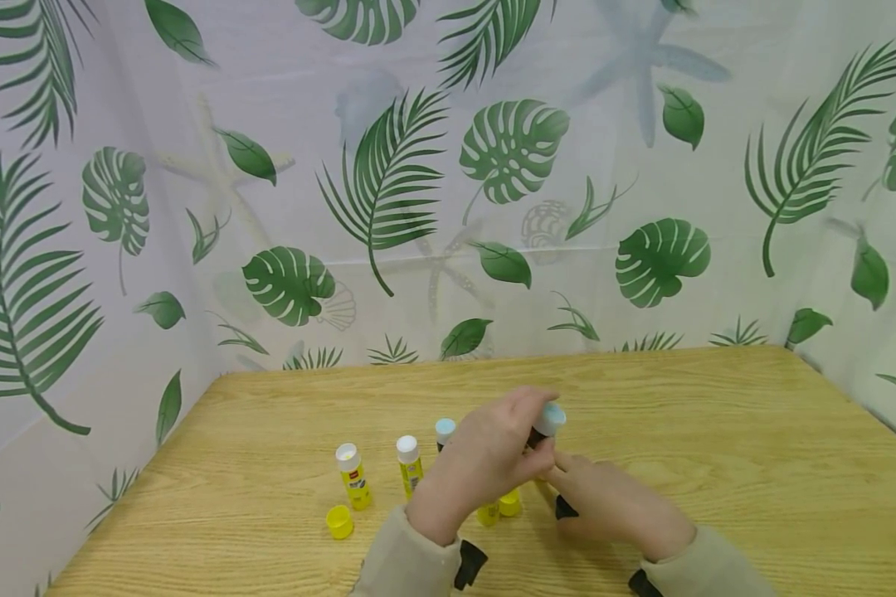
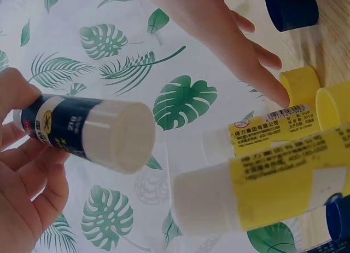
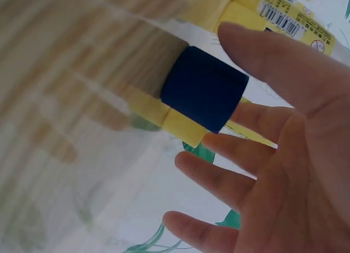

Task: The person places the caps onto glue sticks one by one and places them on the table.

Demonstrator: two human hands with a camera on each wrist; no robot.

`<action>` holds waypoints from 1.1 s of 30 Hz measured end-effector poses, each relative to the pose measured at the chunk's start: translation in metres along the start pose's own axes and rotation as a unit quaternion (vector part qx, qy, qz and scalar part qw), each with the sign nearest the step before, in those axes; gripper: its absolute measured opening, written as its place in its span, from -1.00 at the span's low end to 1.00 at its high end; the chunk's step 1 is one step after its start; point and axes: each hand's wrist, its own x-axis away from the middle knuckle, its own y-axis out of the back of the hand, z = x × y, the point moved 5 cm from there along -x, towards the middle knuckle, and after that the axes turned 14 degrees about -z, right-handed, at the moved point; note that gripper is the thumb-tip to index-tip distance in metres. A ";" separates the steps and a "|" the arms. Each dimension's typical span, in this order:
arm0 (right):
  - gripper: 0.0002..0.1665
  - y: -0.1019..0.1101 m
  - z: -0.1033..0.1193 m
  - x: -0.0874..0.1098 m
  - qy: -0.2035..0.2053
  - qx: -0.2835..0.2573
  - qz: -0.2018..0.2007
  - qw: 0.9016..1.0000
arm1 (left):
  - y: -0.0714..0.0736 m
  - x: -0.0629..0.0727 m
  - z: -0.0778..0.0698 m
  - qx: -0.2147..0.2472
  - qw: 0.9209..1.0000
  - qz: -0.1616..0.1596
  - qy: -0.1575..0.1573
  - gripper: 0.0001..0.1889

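My left hand [image 1: 478, 456] grips a dark blue glue stick [image 2: 60, 124] between thumb and fingers, above the table, its white end [image 1: 552, 416] uppermost. Beside it, low over the tabletop, is my right hand [image 1: 616, 506]. Its fingers are spread and loosely bent around a dark blue cap [image 3: 205, 88] that stands on the wood; in the right wrist view the cap sits between thumb and index finger. Just left of the right hand are a yellow cap [image 1: 509, 502] and a yellow glue stick [image 1: 488, 515], partly hidden by my left hand.
To the left stand two yellow glue sticks with white tops, one [image 1: 354, 479] at the end and another [image 1: 409, 464] nearer my left arm. A yellow cap [image 1: 339, 522] lies in front. Behind my left hand, a dark glue stick [image 1: 445, 429] is mostly covered. Leaf-print cloth [image 1: 433, 207] hangs behind the table.
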 end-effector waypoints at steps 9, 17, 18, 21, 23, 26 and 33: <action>-0.42 -0.009 -0.003 -0.003 -0.016 0.050 0.032 0.998 | -0.002 0.002 0.014 0.067 0.990 0.001 0.128 -0.68; -0.60 -0.010 -0.005 -0.005 -0.022 0.054 0.034 0.998 | 0.005 0.001 0.014 0.080 0.986 -0.061 0.132 -0.81; -0.59 -0.010 -0.005 -0.005 -0.022 0.052 0.035 0.998 | 0.005 0.001 0.014 0.080 0.986 -0.064 0.128 -0.82; -0.56 -0.008 -0.005 -0.005 -0.027 0.045 0.036 0.998 | 0.006 0.001 0.013 0.072 0.987 -0.067 0.123 -0.84; -0.57 -0.007 -0.005 -0.006 -0.028 0.043 0.037 0.998 | 0.006 0.001 0.013 0.064 0.988 -0.066 0.124 -0.84; -0.62 -0.006 -0.005 -0.006 -0.027 0.041 0.036 0.998 | 0.005 0.002 0.014 0.049 0.989 -0.062 0.127 -0.84; -0.76 -0.003 -0.003 -0.005 -0.006 0.033 0.024 0.999 | 0.002 0.003 0.015 0.034 0.990 -0.050 0.131 -0.83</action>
